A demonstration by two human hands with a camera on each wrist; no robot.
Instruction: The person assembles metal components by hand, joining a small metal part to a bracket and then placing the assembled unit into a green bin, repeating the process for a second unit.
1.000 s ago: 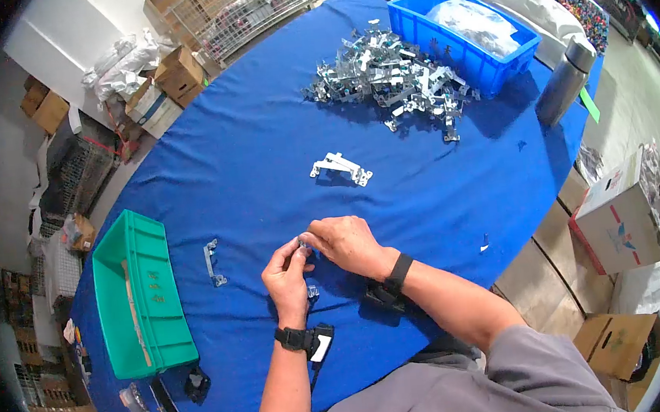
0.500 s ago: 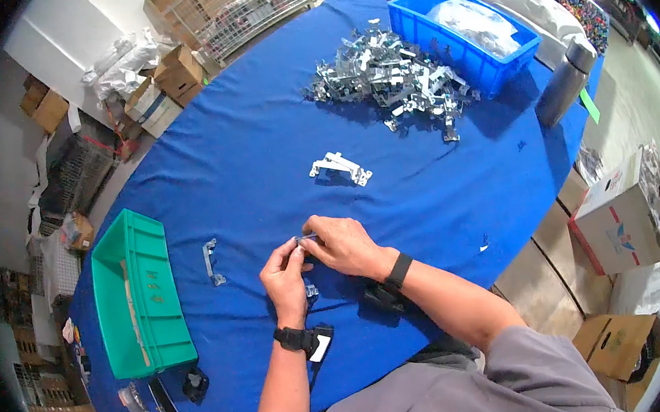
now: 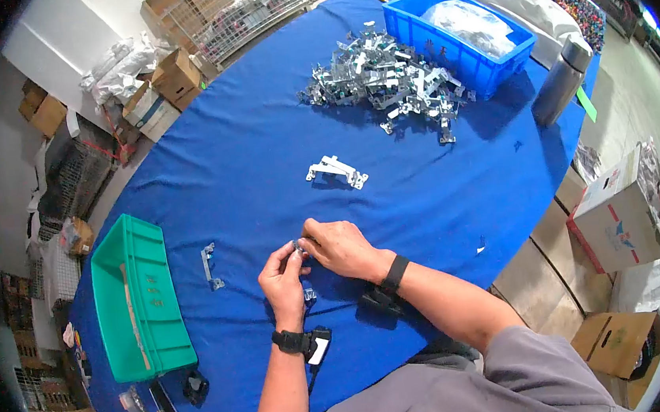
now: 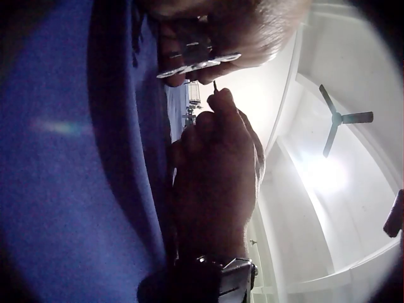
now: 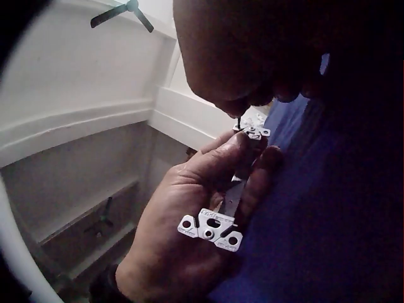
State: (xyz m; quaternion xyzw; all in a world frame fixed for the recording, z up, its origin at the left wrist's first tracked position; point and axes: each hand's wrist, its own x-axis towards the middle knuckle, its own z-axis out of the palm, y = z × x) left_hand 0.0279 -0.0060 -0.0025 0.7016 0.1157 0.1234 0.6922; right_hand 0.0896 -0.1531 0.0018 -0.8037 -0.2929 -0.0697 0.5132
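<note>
My left hand (image 3: 282, 284) holds a long metal bracket (image 5: 231, 201) lengthwise between thumb and fingers. The bracket's near end, a silvery plate with holes, sticks out by the palm in the right wrist view. Its far end shows past the thumb tip. Close over that far end, my right hand (image 3: 344, 249) pinches a small, thin dark pin-like piece (image 5: 238, 122), most of it hidden by the fingers. In the left wrist view, the right hand's fingertips are right beside the bracket plate (image 4: 199, 65).
A pair of brackets (image 3: 336, 172) lies ahead of the hands, a single bracket (image 3: 210, 267) to the left. Farther back are a heap of metal brackets (image 3: 382, 82), a blue bin (image 3: 450, 51) and a steel bottle (image 3: 564, 82). A green bin (image 3: 160, 302) stands at left.
Both hands stay together over the same spot, with only slight finger movement at the bracket's far end. The head view has shifted slightly.
</note>
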